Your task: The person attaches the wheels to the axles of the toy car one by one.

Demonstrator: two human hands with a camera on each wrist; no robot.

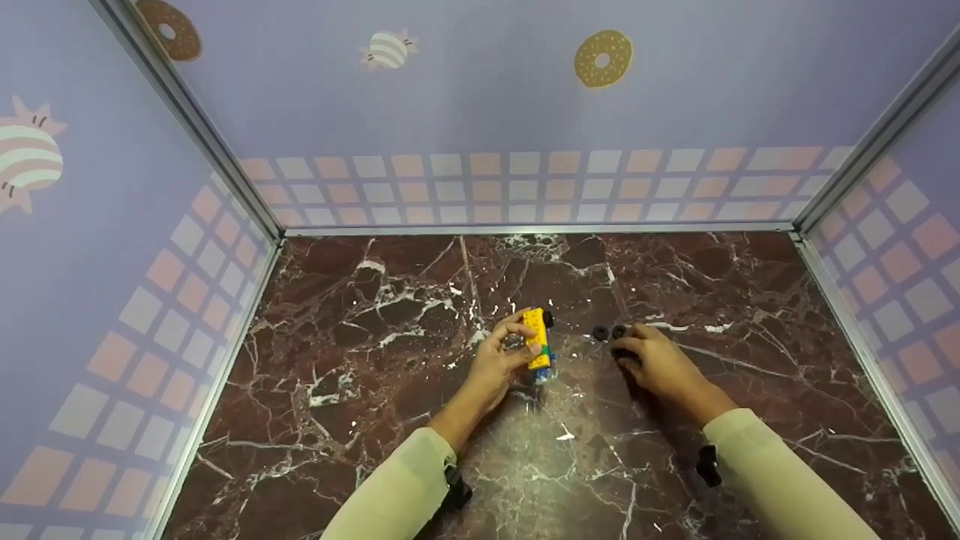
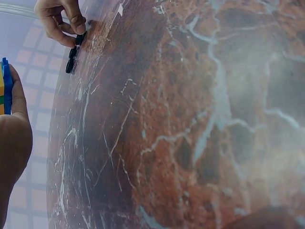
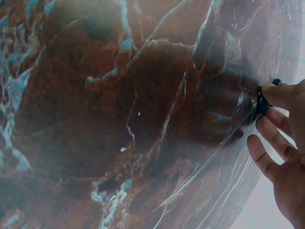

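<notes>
My left hand [image 1: 496, 361] grips a toy car [image 1: 536, 337] built of yellow bricks, with a green band and blue parts at its near end. One black wheel [image 1: 548, 319] sits on the car's far right side. In the left wrist view, only the edge of the car's blue part [image 2: 7, 88] shows beside the hand. To the right, my right hand [image 1: 660, 365] reaches down to small black toy wheels [image 1: 601, 333] on the tabletop. In the right wrist view, its thumb and finger pinch a black wheel [image 3: 262, 101], and another wheel [image 3: 277, 81] lies just beyond.
The dark red marble-patterned tabletop [image 1: 390, 465] spreads under both hands. Lilac panels with pink and white checks [image 1: 487, 180] wall it in at the back, left and right. A black wrist strap piece [image 1: 457, 489] hangs under the left sleeve, another [image 1: 707, 465] under the right.
</notes>
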